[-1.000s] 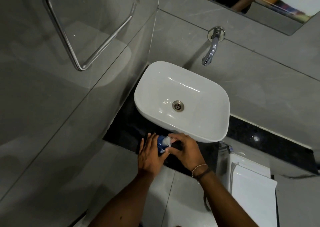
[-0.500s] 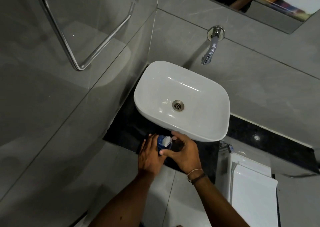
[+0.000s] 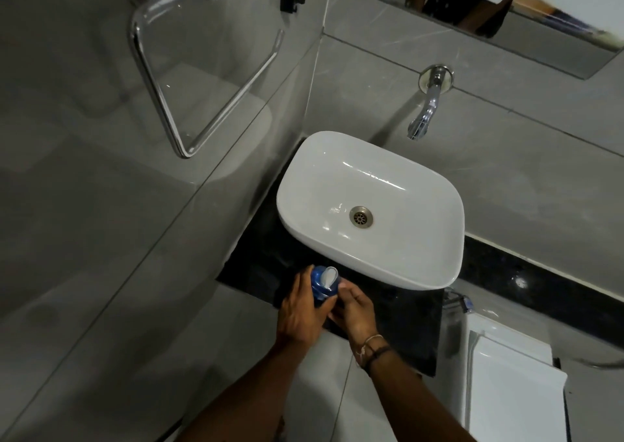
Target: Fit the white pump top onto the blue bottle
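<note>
The blue bottle [image 3: 320, 285] stands on the black counter [image 3: 398, 313] in front of the basin. The white pump top [image 3: 328, 277] sits on the bottle's neck, its nozzle pointing down toward me. My left hand [image 3: 300, 310] wraps the bottle's left side. My right hand [image 3: 354, 310] rests against the bottle's lower right side, fingers curled on it. The bottle's lower body is hidden between my hands.
A white basin [image 3: 374, 272] sits just behind the bottle, with a wall tap [image 3: 426, 110] above it. A tiled wall with a chrome towel rail [image 3: 162, 104] rises at left. A white toilet cistern [image 3: 513, 377] stands at right.
My right hand has come off the pump top and dropped to the bottle's side. The pump top now sits uncovered on the bottle. The view has shifted left and down.
</note>
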`<state>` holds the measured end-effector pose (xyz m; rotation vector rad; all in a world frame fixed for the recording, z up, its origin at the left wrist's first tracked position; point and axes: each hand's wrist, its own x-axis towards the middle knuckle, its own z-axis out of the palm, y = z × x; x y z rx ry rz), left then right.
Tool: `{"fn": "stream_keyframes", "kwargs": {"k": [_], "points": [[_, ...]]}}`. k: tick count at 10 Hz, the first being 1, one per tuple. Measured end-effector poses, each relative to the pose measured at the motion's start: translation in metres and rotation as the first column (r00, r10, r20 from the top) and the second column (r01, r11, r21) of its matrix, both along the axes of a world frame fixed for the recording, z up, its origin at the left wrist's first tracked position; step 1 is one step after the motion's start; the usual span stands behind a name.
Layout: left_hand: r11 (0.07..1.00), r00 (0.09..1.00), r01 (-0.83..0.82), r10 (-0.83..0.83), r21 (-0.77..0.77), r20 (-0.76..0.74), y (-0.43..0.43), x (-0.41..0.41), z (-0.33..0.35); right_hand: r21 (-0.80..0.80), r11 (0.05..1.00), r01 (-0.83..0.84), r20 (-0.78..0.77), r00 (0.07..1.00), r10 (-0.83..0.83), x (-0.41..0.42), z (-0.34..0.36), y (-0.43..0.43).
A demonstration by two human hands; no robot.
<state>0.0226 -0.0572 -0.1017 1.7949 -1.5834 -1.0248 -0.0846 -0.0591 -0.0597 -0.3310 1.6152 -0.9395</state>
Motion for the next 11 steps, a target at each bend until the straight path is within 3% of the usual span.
{"fn": "stream_keyframes", "kwargs": {"k": [2,4,9,10,11], "points": [[0.994,0.996,-0.086,0.086,-0.065,-0.01,-0.035,0.061,0.011,-0.061,0.995,-0.08,0.094,0.992,0.086,0.052,-0.01,-0.043],[0.983,0.985,-0.173,0.172,-0.067,-0.025,-0.047,0.109,0.001,-0.006,0.983,-0.181,0.067,0.981,0.181,0.102,-0.013,-0.067],[0.969,0.973,-0.23,0.226,-0.093,-0.047,-0.04,0.124,-0.013,0.017,0.985,-0.17,0.118,0.979,0.167,0.123,-0.027,-0.067],[0.966,0.971,-0.239,0.238,-0.093,-0.023,-0.038,0.126,-0.009,0.024,0.981,-0.194,0.088,0.978,0.191,0.123,-0.008,-0.064],[0.934,0.939,-0.341,0.344,-0.11,0.006,-0.03,0.116,0.003,-0.054,0.988,-0.143,-0.083,0.987,0.138,0.109,0.011,-0.053]]}}
